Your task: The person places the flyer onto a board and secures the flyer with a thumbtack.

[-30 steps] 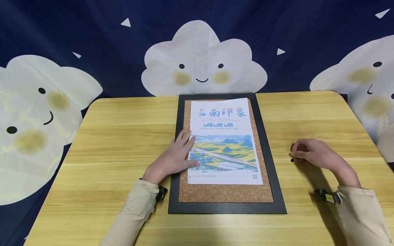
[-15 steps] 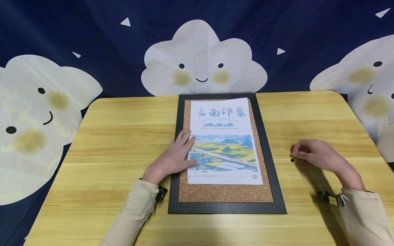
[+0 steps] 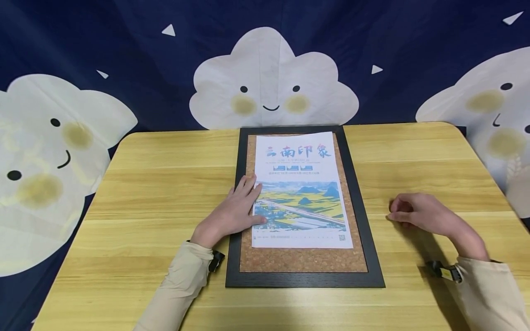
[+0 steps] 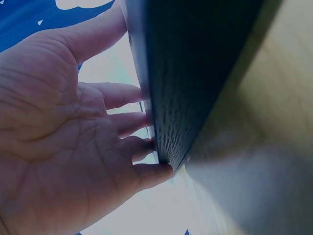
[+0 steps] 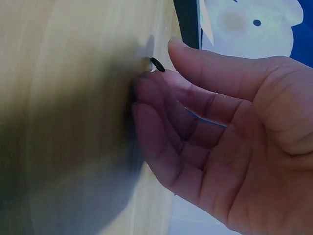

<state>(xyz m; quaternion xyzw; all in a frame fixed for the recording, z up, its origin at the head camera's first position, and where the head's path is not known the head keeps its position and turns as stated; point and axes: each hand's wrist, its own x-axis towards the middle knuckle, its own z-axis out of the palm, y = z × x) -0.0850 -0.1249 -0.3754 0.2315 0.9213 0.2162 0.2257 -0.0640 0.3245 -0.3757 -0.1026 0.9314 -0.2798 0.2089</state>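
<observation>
A black-framed corkboard (image 3: 304, 261) lies on the table with a printed landscape poster (image 3: 301, 202) on top of its cork. My left hand (image 3: 236, 207) rests spread over the board's left edge, its fingertips and thumb on the poster's left margin. In the left wrist view, its fingers reach past the dark frame edge (image 4: 181, 73). To the right of the board, my right hand (image 3: 426, 216) is low over the table with loosely bent fingers. Beside its index fingertip, a small black thumbtack (image 5: 157, 64) shows in the right wrist view, with a gap to the thumb. The head view hides the tack behind the fingers.
The wooden table (image 3: 157, 184) extends on both sides of the board. A dark blue curtain (image 3: 165, 82) printed with smiling white clouds hangs behind its far edge. Each wrist wears a small black camera, such as the right one (image 3: 445, 271).
My right hand has shifted slightly toward me, and its thumb and fingers now cover the small black thumbtack in the head view. The left hand, poster and board have stayed put.
</observation>
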